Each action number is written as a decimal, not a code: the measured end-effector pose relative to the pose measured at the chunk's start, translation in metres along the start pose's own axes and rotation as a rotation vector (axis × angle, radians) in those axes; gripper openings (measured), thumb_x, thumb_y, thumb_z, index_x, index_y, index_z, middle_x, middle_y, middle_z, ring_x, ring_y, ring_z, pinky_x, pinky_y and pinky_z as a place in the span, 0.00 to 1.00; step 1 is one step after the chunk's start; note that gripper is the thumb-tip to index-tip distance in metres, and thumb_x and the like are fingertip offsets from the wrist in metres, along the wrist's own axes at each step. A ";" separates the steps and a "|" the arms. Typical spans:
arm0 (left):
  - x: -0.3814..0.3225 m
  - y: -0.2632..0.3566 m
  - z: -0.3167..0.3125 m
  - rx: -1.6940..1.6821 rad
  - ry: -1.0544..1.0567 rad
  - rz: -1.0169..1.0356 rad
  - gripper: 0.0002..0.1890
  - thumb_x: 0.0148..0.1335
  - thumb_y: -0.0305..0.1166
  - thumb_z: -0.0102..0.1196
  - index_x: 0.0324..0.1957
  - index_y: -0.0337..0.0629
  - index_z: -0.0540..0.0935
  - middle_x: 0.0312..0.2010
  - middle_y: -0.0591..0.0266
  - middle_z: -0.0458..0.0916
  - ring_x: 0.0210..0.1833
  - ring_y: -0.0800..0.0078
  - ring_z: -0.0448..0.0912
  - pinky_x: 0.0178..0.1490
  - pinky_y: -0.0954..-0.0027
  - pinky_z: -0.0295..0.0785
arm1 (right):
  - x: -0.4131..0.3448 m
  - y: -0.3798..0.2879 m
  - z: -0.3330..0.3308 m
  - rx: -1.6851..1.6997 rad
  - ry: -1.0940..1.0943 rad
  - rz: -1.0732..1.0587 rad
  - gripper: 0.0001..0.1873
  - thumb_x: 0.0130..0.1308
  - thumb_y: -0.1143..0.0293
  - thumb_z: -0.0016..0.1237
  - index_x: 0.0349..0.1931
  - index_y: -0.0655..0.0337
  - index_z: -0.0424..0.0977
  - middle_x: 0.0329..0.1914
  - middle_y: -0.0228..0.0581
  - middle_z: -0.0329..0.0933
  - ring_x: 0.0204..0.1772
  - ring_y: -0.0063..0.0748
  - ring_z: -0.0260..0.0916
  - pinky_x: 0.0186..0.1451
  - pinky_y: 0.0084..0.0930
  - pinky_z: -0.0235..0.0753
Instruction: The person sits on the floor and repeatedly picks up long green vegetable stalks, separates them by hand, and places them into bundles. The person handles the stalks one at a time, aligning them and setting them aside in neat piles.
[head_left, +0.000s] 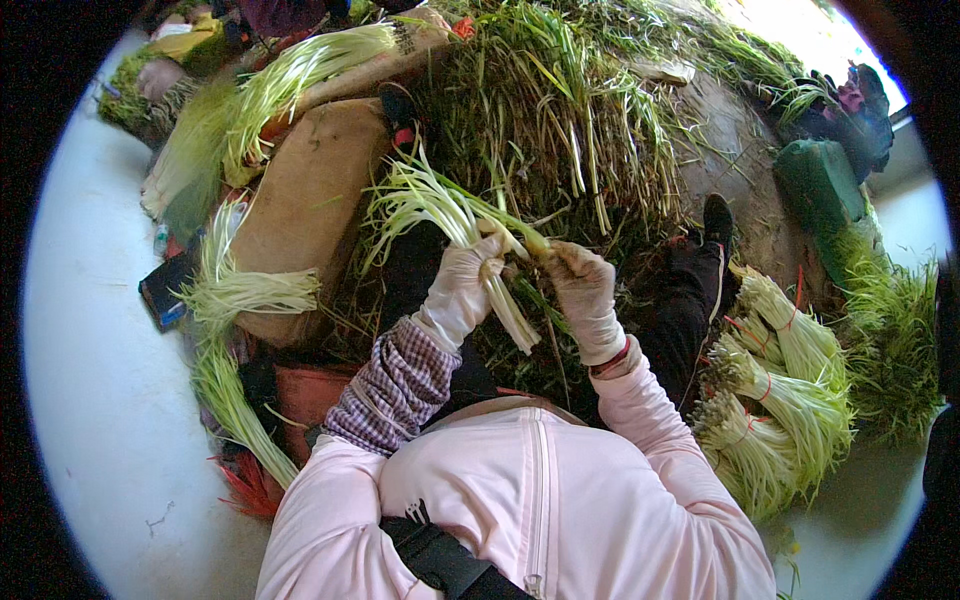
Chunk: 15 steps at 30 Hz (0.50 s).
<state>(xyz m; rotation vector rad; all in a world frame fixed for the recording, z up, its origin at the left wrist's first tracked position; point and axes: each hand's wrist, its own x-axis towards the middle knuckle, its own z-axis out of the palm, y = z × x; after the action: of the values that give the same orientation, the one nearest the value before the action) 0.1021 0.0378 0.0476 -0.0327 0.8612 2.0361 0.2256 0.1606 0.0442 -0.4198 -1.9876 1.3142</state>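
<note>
White gloves cover both hands. My left hand (463, 281) is closed round a small bunch of pale, peeled stalks (442, 202), their leafy ends fanning up and left, their cut ends pointing down. Close by on the right, the fingers of my right hand (583, 289) pinch the base of a greener stalk (499, 214) with brownish outer leaves, which lies across the bunch. Behind the hands lies a large heap of untrimmed green stalks (540, 112) with brown, dry lower leaves.
Pale stalks (259, 291) lie on and beside a brown padded block (315, 180) at left. At right are several bundles (780, 390) tied with red bands, near a green wrapped block (817, 187). A dark box (166, 292) and red strips (251, 487) lie left. People sit farther off.
</note>
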 end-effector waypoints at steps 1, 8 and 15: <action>-0.003 0.001 0.001 0.019 0.037 0.032 0.08 0.61 0.25 0.55 0.42 0.45 0.74 0.28 0.69 0.76 0.23 0.84 0.72 0.32 0.75 0.73 | -0.002 0.006 -0.002 0.079 0.058 0.043 0.09 0.58 0.79 0.55 0.40 0.67 0.78 0.32 0.38 0.80 0.33 0.25 0.76 0.37 0.20 0.74; -0.013 0.036 -0.016 -0.210 -0.184 0.152 0.08 0.61 0.27 0.57 0.41 0.45 0.73 0.27 0.73 0.75 0.22 0.87 0.70 0.35 0.72 0.78 | -0.009 0.068 -0.102 -0.441 0.112 0.211 0.06 0.59 0.73 0.55 0.35 0.64 0.78 0.26 0.39 0.79 0.29 0.31 0.76 0.32 0.23 0.73; -0.026 0.049 -0.024 -0.054 -0.204 0.125 0.14 0.56 0.27 0.62 0.42 0.49 0.73 0.28 0.71 0.73 0.22 0.87 0.71 0.35 0.75 0.76 | 0.035 0.025 -0.117 -0.964 -0.421 0.324 0.21 0.51 0.71 0.58 0.48 0.55 0.75 0.43 0.45 0.78 0.46 0.46 0.75 0.46 0.32 0.75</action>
<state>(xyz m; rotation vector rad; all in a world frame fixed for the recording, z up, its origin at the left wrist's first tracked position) 0.0741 -0.0128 0.0662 0.2003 0.6947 2.1356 0.2813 0.2704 0.0621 -0.9979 -2.9424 0.5299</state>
